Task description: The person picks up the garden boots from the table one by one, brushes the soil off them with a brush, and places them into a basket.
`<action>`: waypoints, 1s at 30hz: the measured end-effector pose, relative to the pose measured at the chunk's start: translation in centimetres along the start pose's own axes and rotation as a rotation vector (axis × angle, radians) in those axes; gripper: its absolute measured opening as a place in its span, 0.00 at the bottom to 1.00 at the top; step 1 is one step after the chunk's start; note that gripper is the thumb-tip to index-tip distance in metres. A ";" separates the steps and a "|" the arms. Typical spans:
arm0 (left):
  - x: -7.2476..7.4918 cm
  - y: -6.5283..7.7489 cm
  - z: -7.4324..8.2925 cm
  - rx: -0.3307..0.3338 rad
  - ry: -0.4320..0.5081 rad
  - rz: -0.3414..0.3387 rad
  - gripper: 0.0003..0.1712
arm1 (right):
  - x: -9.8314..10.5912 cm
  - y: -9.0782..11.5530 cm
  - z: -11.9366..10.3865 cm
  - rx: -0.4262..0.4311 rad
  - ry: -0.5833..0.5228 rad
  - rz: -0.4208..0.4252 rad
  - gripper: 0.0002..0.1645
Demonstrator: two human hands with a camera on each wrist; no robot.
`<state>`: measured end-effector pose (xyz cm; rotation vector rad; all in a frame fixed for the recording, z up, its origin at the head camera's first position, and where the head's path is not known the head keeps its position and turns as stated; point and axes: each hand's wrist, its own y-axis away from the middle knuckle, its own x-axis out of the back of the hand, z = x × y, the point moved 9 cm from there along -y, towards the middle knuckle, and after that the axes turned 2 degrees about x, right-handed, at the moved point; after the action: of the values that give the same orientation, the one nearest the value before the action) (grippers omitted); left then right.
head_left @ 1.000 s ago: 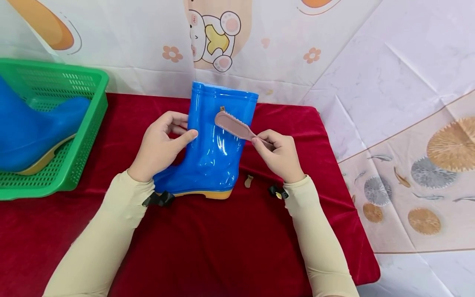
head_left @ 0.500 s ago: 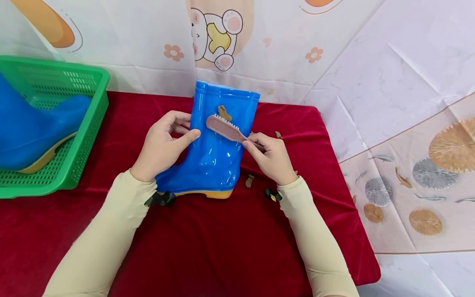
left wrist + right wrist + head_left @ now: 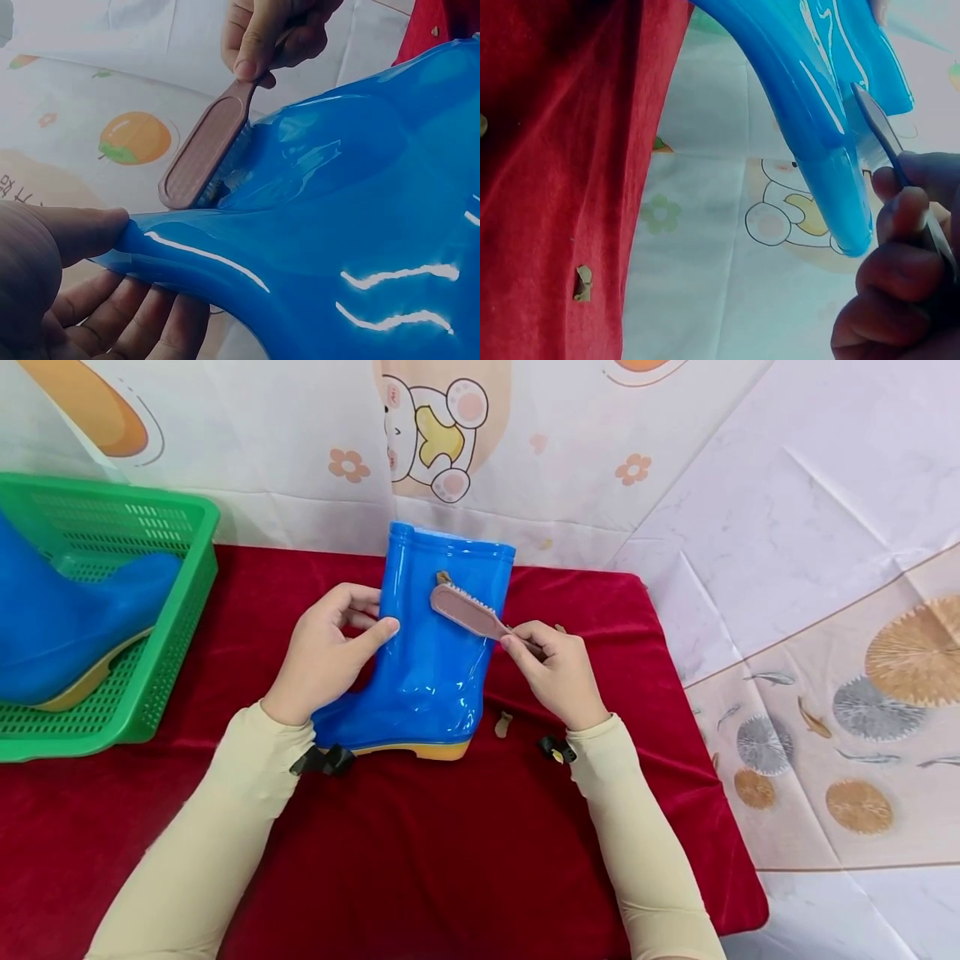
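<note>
A glossy blue rain boot [image 3: 427,668] with a yellow sole stands upright on the red cloth, toe to the left. My left hand [image 3: 322,647] grips the front edge of its shaft, thumb on the near side and fingers behind, as the left wrist view shows. In my right hand [image 3: 553,668] is the handle of a brownish-pink brush [image 3: 467,611], pinched between thumb and fingers. Its white bristles face the upper shaft, pressed against the boot in the left wrist view [image 3: 206,154]. A brown patch [image 3: 443,578] on the shaft shows just above the brush head, partly hidden by it.
A green plastic basket [image 3: 176,635] at the left holds another blue boot [image 3: 67,618]. Small brown scraps lie on the red cloth [image 3: 487,860], one scrap [image 3: 502,724] beside the heel. A printed curtain [image 3: 285,452] hangs behind the table.
The brush slid down and left across the shaft, baring more of the brown patch, then moved back up and right over it. My left hand keeps its grip on the boot.
</note>
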<state>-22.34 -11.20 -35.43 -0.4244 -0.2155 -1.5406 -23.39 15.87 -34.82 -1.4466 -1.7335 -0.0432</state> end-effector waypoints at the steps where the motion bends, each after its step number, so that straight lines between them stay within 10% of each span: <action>1: 0.0 0.0 -0.1 0.000 0.000 0.001 0.25 | 0.1 0.0 0.1 -0.006 -0.003 -0.002 0.07; 17: -0.3 0.1 0.2 0.004 0.013 -0.011 0.25 | 0.2 0.1 -0.2 0.003 -0.233 -0.005 0.05; 30: -0.4 0.2 0.5 -0.031 0.021 -0.022 0.24 | -0.6 0.1 0.8 -0.097 -0.169 -0.027 0.07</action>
<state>-22.13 -10.68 -35.18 -0.4312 -0.1803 -1.5707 -23.80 15.87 -35.70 -1.5341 -1.9110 -0.0205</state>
